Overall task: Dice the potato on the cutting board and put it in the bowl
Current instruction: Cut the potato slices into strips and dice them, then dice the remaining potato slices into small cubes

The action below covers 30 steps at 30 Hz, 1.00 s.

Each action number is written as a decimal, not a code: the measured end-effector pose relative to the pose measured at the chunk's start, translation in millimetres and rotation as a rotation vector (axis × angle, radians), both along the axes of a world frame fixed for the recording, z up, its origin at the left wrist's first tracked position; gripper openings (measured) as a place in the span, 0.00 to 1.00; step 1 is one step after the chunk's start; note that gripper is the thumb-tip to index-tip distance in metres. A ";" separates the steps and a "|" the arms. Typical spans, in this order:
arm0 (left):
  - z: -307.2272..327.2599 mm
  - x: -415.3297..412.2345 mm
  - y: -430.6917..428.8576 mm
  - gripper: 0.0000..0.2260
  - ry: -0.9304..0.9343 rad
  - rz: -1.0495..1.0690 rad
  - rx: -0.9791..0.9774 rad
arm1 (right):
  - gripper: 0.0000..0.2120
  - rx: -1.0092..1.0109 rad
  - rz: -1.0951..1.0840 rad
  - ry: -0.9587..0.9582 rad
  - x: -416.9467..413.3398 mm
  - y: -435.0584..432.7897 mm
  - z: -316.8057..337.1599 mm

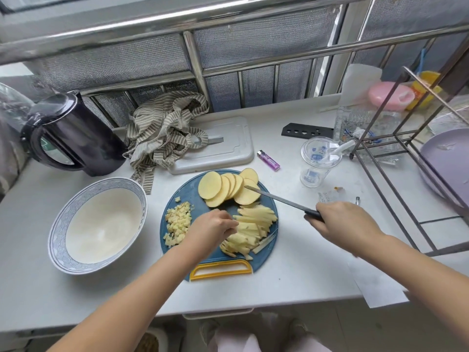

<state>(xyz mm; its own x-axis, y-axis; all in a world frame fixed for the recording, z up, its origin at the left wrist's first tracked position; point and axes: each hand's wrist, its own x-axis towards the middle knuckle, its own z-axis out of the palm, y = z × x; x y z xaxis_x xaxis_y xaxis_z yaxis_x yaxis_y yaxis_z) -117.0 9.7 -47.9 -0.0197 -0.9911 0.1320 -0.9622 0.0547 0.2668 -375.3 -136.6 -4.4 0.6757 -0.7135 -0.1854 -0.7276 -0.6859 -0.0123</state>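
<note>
Left hand (213,228), fingers curled, bunches the strips (256,224) lying roughly left-to-right on the board (193,196). Right hand (340,224), just right, grips the knife (276,198). The bowl (58,224) is left.

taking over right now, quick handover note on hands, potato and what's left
Hands: left hand holds the potato strips on the cutting board; right hand grips the knife, tip at the potato slices.
Done: a small pile of dice at the board's left.
Left: cut the slices into strips, dice the strips, move all dice into the bowl, which holds none yet.
</note>
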 end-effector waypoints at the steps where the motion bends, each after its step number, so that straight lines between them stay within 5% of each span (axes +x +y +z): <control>1: -7.1 -3.4 2.6 0.09 -0.015 0.030 0.052 | 0.17 0.010 -0.011 -0.013 -1.9 -0.8 -2.7; 19: -35.4 -97.4 -15.4 0.16 -0.119 0.236 0.111 | 0.21 0.197 -0.125 -0.141 -36.0 9.1 -18.1; 27: -33.5 -106.8 -20.4 0.06 -0.165 0.271 0.206 | 0.22 0.259 -0.179 -0.224 -46.1 6.7 -20.5; 30: -29.4 -113.7 -30.8 0.10 -0.323 0.317 0.323 | 0.22 0.281 -0.192 -0.233 -48.8 7.8 -22.9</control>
